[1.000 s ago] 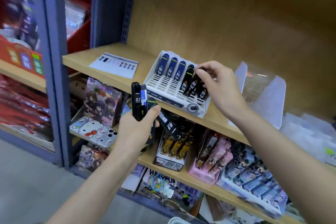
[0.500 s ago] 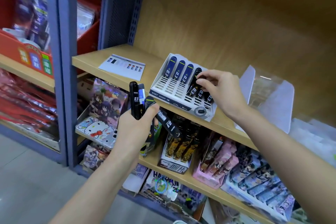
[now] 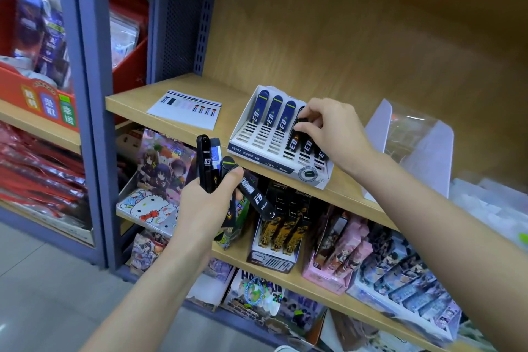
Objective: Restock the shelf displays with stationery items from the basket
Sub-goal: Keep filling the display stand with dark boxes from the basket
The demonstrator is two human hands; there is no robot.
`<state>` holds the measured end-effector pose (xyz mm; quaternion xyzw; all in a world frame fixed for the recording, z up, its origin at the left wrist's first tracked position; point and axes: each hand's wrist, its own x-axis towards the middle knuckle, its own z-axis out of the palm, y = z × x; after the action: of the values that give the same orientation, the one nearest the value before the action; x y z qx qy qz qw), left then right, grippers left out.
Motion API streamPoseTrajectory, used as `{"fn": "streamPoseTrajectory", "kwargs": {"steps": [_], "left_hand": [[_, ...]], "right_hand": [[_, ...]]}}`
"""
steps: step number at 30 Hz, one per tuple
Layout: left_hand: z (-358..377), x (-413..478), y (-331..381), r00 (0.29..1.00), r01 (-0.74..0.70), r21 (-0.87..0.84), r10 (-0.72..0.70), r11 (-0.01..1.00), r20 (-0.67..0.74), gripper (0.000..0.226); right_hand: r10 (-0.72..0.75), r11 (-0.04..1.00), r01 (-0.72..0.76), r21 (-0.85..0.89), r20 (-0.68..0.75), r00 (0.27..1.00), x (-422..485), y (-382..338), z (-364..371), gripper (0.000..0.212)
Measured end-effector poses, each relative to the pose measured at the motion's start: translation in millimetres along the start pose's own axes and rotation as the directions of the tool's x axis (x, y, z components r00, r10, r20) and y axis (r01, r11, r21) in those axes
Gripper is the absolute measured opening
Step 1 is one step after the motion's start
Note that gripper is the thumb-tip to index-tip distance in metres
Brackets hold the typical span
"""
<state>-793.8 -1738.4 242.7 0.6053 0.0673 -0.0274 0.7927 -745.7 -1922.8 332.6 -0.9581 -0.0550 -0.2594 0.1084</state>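
A white slotted display tray (image 3: 258, 137) stands on the wooden shelf (image 3: 134, 101). Three blue lead cases (image 3: 271, 113) lean in its left slots, and black lead cases (image 3: 307, 146) fill the right slots. My right hand (image 3: 331, 130) is over the right slots and pinches a black case (image 3: 297, 127) with thumb and fingers. Below the shelf edge, my left hand (image 3: 208, 206) grips a bunch of several black and blue lead cases (image 3: 206, 161), some sticking up and one angled down to the right.
A white printed card (image 3: 185, 108) lies left of the tray. A clear plastic holder (image 3: 411, 146) stands to its right. Lower shelves hold boxed stationery (image 3: 280, 234) and character-print items (image 3: 160, 168). A blue upright post (image 3: 88, 123) borders the shelf unit.
My right hand has slid down and settled lower over the black cases in the tray. The left hand keeps its bunch in about the same spot. The camera moved closer.
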Motion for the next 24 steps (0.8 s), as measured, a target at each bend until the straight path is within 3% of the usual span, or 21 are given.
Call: {"fn": "streamPoseTrajectory", "kwargs": {"steps": [2,5,7,9,11,14,16,20,24], "left_hand": [[-0.7,0.2,-0.3,1.0,-0.011,0.002,0.011,1.0,0.013,0.035],[-2.5,0.7,-0.4,0.998,-0.033,0.031,0.032,0.999,0.047,0.036],[-2.9,1.5,-1.8,0.997,-0.055,0.041,0.052,0.998,0.065,0.038],[-1.9,1.5,-4.6,0.993,-0.081,0.048,0.077,0.996,0.088,0.037],[-0.6,0.1,-7.9,0.987,-0.105,0.071,0.096,0.992,0.129,0.032],[0.2,-3.3,-10.4,0.978,-0.121,0.104,0.1,0.987,0.182,0.035],[-1.0,-3.0,-11.0,0.976,-0.13,0.135,0.103,0.982,0.193,0.04],[-2.5,-2.4,-12.8,0.959,-0.153,0.164,0.107,0.974,0.261,0.045],[0.8,-5.7,-13.3,0.946,-0.132,0.135,0.084,0.982,0.314,0.031]], "right_hand": [[-0.021,1.0,0.02,-0.023,-0.056,0.998,-7.3,-3.4,1.5,0.017],[0.022,0.964,0.01,0.266,-0.115,0.993,-37.8,-21.1,6.6,0.005],[0.074,0.878,-0.13,0.461,0.136,0.988,-63.7,-34.8,15.5,0.001],[0.06,0.784,-0.311,0.538,0.432,0.9,-84.5,-45.5,24.0,0.006],[0.015,0.672,-0.405,0.62,0.536,0.844,-96.0,-51.2,27.8,0.004],[0.026,0.535,-0.474,0.699,0.547,0.837,-101.7,-51.5,24.7,0.01],[0.07,0.583,-0.451,0.676,0.511,0.857,-104.7,-46.8,21.4,0.009],[0.073,0.777,-0.326,0.539,0.438,0.896,-107.7,-34.3,8.0,0.016],[0.098,0.854,-0.296,0.429,0.425,0.9,-109.3,-26.1,-3.4,0.022]]}}
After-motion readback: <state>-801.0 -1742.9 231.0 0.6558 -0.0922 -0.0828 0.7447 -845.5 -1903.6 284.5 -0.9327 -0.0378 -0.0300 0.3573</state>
